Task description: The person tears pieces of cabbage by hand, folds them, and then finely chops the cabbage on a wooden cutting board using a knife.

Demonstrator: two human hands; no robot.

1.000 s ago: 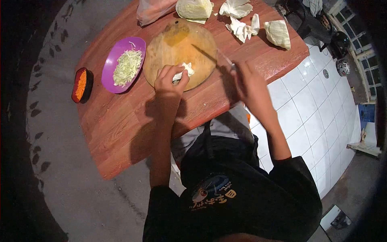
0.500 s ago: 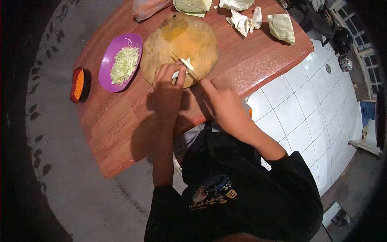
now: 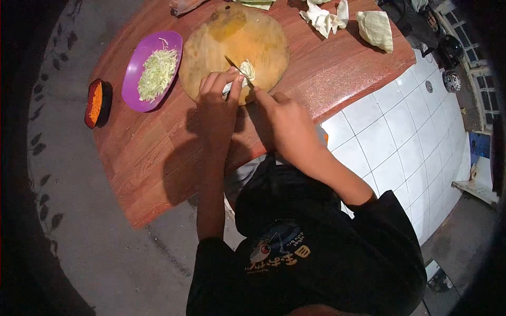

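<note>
- Cabbage (image 3: 245, 70), pale and leafy, lies on the round wooden board (image 3: 263, 37), pinned under your left hand (image 3: 217, 102).
- Your right hand (image 3: 287, 124) grips one thin knife (image 3: 237, 68), blade against the cabbage.
- One oval purple plate (image 3: 138, 63) holds shreds; one small bowl (image 3: 96, 102) sits beside it.

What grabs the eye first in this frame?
The two hands meeting on the round wooden cutting board at the top centre: the left hand pins a small piece of cabbage while the right hand holds a knife against it. To the left, a purple plate of shredded cabbage stands out on the reddish wooden table, with a small bowl of grated carrot beyond it at the table's edge.
</note>
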